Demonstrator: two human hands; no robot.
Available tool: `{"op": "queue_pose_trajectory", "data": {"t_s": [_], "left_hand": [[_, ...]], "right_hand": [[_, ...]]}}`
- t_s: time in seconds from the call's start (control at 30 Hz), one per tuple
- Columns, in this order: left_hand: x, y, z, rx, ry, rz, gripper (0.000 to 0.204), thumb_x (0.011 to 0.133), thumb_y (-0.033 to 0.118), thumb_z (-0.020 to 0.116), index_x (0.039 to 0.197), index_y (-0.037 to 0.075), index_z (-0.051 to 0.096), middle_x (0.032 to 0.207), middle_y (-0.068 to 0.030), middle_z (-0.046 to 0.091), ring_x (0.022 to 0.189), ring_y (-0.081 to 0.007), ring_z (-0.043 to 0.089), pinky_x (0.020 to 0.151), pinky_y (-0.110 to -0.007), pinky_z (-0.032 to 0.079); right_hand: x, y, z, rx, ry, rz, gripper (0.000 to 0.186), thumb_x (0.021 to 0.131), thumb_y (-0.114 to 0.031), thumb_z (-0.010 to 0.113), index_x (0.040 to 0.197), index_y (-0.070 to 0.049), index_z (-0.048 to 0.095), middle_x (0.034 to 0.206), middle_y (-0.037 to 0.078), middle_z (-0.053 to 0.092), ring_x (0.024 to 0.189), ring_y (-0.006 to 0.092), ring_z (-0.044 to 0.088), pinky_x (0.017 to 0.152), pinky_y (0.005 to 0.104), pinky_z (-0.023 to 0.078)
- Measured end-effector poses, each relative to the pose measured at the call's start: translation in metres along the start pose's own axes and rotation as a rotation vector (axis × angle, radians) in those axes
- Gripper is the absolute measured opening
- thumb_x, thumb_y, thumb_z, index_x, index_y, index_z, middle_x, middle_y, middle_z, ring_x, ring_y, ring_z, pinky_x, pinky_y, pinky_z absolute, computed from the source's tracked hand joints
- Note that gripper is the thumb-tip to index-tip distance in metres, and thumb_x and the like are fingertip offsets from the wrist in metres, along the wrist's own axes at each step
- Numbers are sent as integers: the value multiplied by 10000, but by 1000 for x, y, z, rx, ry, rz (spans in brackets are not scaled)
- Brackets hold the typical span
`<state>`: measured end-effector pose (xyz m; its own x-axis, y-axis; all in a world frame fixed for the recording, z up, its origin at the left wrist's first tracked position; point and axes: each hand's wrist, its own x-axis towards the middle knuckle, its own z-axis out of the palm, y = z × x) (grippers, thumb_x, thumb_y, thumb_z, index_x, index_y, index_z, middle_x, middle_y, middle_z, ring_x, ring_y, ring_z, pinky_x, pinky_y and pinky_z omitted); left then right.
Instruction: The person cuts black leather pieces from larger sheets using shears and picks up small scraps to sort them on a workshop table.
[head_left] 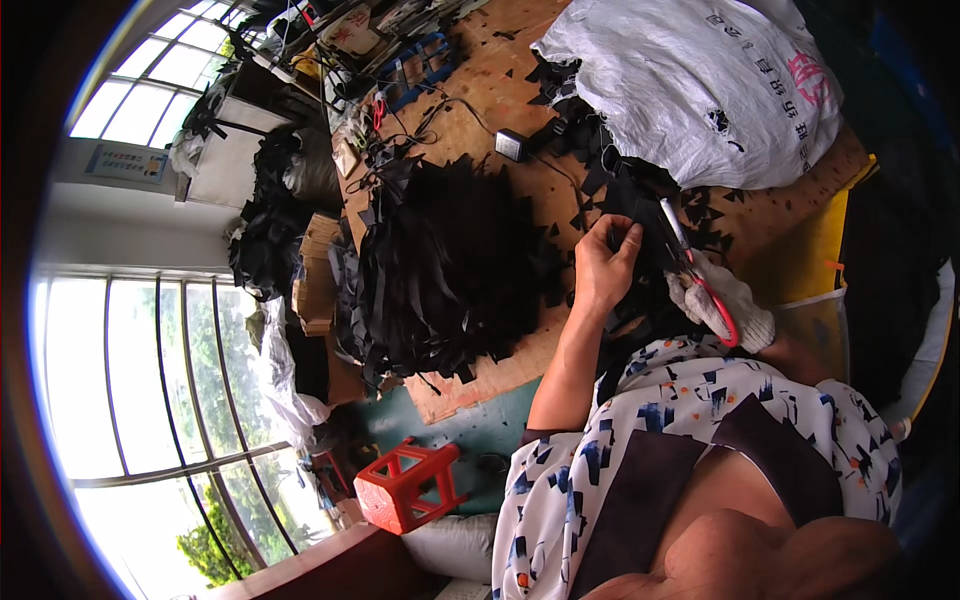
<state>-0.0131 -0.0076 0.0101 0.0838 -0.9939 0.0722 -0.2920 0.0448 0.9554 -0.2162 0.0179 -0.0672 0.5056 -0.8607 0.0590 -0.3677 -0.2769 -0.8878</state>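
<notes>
My left hand (607, 265) is bare and closed, its thumb and fingers pinching the edge of a piece of black fabric (650, 218). On my right hand (745, 305) is a whitish knitted glove, wrapped round a pair of scissors (716, 301) with red handles. The scissors' blades point up and away from me, right beside the black fabric. More dark cloth lies below my hands near my lap, but its shape is hard to make out. To the left of my left hand spreads a large heap of black fabric strips (450, 265) on the wooden table (525, 85).
A bulging white woven sack (690, 90) lies at the far right. Small black scraps are scattered over the tabletop. A power adapter (510, 145) with a cable sits farther back, near a blue rack (418, 70). A red plastic stool (405, 487) stands on the green floor at left.
</notes>
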Motion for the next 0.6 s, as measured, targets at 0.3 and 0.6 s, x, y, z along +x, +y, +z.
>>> {"op": "queue_pose_trajectory", "data": {"t_s": [0.3, 0.6], "left_hand": [[-3, 2, 8, 43, -50, -31, 167, 795, 157, 617, 817, -3, 574, 615, -85, 557, 558, -141, 516, 554, -287, 416], [-5, 4, 11, 48, -39, -11, 166, 798, 161, 602, 812, -1, 574, 587, -77, 541, 538, -133, 505, 538, -290, 409]], "right_hand": [[3, -53, -18, -105, -55, 55, 548, 898, -492, 324, 1238, -63, 352, 818, 177, 563, 713, 374, 577, 644, 437, 460], [-2, -45, -16, -222, 16, 30, 499, 911, -384, 368, 1278, -47, 345, 920, 179, 562, 755, 352, 572, 687, 411, 463]]}}
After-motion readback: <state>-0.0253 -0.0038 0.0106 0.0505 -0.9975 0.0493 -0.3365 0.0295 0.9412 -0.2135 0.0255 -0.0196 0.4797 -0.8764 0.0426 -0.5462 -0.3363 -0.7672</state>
